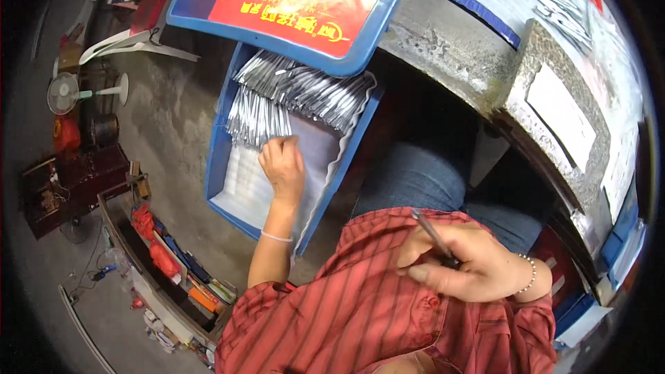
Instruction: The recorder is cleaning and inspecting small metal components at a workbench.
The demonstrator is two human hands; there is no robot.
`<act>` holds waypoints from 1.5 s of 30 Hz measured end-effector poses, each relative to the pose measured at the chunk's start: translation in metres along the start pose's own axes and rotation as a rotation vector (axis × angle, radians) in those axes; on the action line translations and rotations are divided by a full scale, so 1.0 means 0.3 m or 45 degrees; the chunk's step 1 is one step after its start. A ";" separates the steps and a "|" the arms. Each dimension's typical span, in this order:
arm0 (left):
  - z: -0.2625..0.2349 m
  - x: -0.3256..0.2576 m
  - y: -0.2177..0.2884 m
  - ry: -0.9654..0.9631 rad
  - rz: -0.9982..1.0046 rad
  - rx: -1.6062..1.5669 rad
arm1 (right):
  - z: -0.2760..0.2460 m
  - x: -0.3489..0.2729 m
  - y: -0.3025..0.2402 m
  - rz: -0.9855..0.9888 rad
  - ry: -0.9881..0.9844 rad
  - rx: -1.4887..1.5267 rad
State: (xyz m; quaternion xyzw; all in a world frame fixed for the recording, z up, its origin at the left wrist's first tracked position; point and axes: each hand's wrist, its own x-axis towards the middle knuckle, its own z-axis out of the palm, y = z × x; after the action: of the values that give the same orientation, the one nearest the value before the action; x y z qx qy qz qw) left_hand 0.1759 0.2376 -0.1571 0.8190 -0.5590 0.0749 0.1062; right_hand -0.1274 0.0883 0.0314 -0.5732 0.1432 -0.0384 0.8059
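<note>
My left hand (282, 166) reaches into a blue bin (216, 166) with its fingers curled at the near end of the rows of slim silver metal pieces (260, 121). Whether those fingers hold one of the pieces is hidden. The pieces lie tightly packed side by side in the far part of the bin, over a white liner (244, 176). Close to my chest, my right hand (478, 263) is closed around a thin, dark metal rod-like piece (433, 232), whose tip points up and left.
Above the bin's far end sits a blue tray (277, 30) with a red and yellow printed sheet. At the right is a worn concrete-edged table (443, 48) holding more silver pieces (551, 0). On the left floor stand a fan (64, 93) and an open drawer-like box (173, 270) of clutter.
</note>
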 end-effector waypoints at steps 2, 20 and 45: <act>0.003 0.000 -0.034 0.022 -0.017 0.039 | -0.024 -0.048 0.016 0.022 0.057 -0.094; -0.876 0.437 0.957 -1.763 0.795 -3.287 | -0.053 -0.296 0.110 0.092 0.465 -0.365; -0.046 1.242 1.267 -0.420 0.595 -0.584 | -0.197 -0.478 0.323 -0.017 0.623 -0.262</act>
State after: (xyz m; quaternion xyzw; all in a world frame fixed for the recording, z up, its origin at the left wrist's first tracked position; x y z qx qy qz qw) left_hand -0.0426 -0.2280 -0.0197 0.6252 -0.7428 -0.1633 0.1754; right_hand -0.2907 0.0997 -0.0504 -0.6266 0.3333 -0.1665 0.6846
